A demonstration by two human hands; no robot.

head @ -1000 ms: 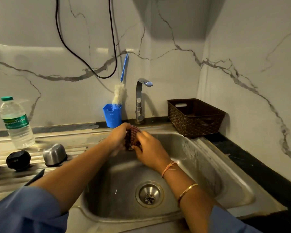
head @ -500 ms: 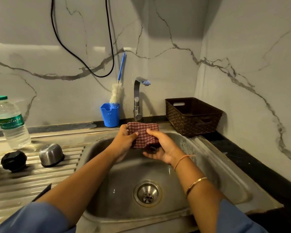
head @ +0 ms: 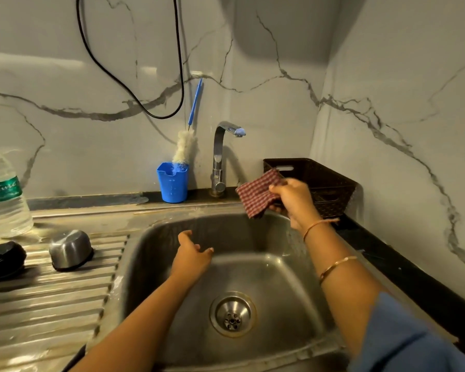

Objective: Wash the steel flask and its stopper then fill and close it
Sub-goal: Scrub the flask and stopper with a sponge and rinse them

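Grey-veined marble walls meet in a corner behind the stainless steel sink (head: 151, 264), and both my arms reach out over its basin. My right hand (head: 293, 200) pinches a small red-and-white checked cloth (head: 255, 194) between thumb and curled fingers, holding it up just in front of the dark brown woven basket (head: 330, 183) at the sink's far right corner. My left hand (head: 191, 259) hangs over the basin with fingers loosely spread, holding nothing.

On the ribbed steel drainboard (head: 51, 304) to my left lie the black round stopper (head: 4, 259) and, just beside it, the domed steel cap (head: 70, 249), mouth down. The steel flask body is not in view. A clear plastic water bottle with a green label (head: 3, 194) stands behind them, and a white bottle brush with a blue handle (head: 184, 146) sits in a blue plastic cup (head: 172, 182) beside the chrome tap (head: 220, 157), from which I see no water running.

I judge the washing to be about done and the wiping step to be ending. Next I need to put the cloth down, probably in or by the basket, then turn left to find the flask, fill it, and seat the stopper squarely before the cap goes on.
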